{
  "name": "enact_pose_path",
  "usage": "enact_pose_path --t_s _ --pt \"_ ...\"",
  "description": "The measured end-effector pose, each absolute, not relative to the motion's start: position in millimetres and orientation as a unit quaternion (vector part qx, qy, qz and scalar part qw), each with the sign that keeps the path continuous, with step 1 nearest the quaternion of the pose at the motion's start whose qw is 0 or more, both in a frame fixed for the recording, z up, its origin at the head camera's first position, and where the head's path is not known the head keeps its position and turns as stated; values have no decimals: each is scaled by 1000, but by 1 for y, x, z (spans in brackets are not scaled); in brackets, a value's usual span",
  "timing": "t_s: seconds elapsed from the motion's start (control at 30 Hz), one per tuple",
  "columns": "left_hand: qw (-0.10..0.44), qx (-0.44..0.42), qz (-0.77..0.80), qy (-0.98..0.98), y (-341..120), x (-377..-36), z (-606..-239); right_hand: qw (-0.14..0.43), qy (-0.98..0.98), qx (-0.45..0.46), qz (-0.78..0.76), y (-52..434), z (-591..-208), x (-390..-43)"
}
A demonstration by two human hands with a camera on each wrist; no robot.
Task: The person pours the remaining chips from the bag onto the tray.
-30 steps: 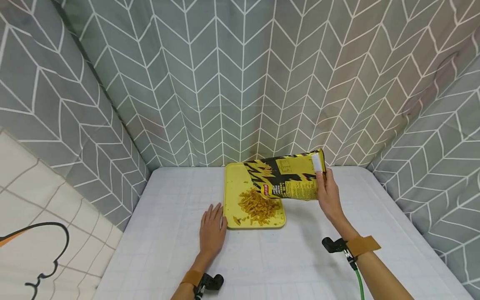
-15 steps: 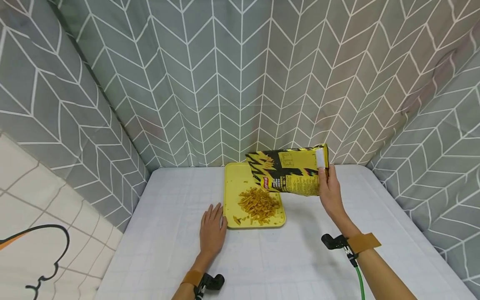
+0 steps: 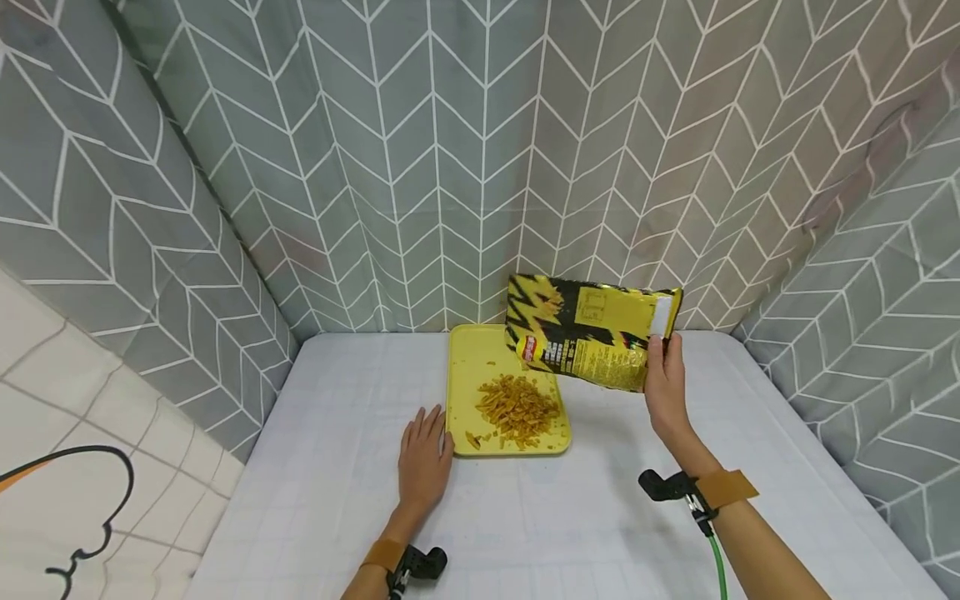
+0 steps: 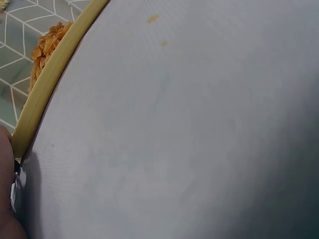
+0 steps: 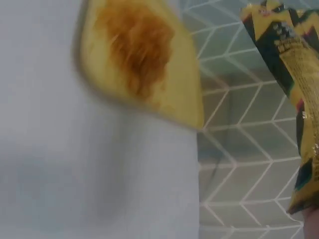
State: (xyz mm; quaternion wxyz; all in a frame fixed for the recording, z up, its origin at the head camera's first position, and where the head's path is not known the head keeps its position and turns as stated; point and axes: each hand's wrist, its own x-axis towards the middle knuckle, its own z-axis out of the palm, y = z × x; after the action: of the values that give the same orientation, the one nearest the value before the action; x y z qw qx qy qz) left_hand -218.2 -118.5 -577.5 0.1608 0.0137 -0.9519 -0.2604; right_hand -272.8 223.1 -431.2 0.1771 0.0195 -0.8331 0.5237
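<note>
Right hand [image 3: 664,385]: raised, gripping the snack bag [image 3: 588,331] by its right end (bag above the tray's far right corner).
Left hand [image 3: 423,454]: flat, fingers straight, on the worktop [image 3: 337,467], touching the yellow tray [image 3: 467,367].

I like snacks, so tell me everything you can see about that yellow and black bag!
The snack bag is shiny, crinkly foil-like packaging, yellow with black zigzag shapes, small print, a round red logo and a white strip near one end. It lies almost sideways in the air above the far right corner of the yellow tray, touching neither it nor the snack pile. Only the right hand grips it, at its right end.
</note>
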Motion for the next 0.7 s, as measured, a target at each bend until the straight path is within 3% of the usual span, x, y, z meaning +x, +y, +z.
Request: enact_pose_path --t_s 0.17,0.57,0.7 --pt "160 16 -266 -950 -119 -217 -577 172 -869 46 462 224 -433 -272" --pt "162 13 -263 -951 -119 -218 -577 168 -860 19 481 220 -433 -270" --pt "162 14 -263 -951 -120 -217 -577 164 -817 -13 553 219 -433 -272"
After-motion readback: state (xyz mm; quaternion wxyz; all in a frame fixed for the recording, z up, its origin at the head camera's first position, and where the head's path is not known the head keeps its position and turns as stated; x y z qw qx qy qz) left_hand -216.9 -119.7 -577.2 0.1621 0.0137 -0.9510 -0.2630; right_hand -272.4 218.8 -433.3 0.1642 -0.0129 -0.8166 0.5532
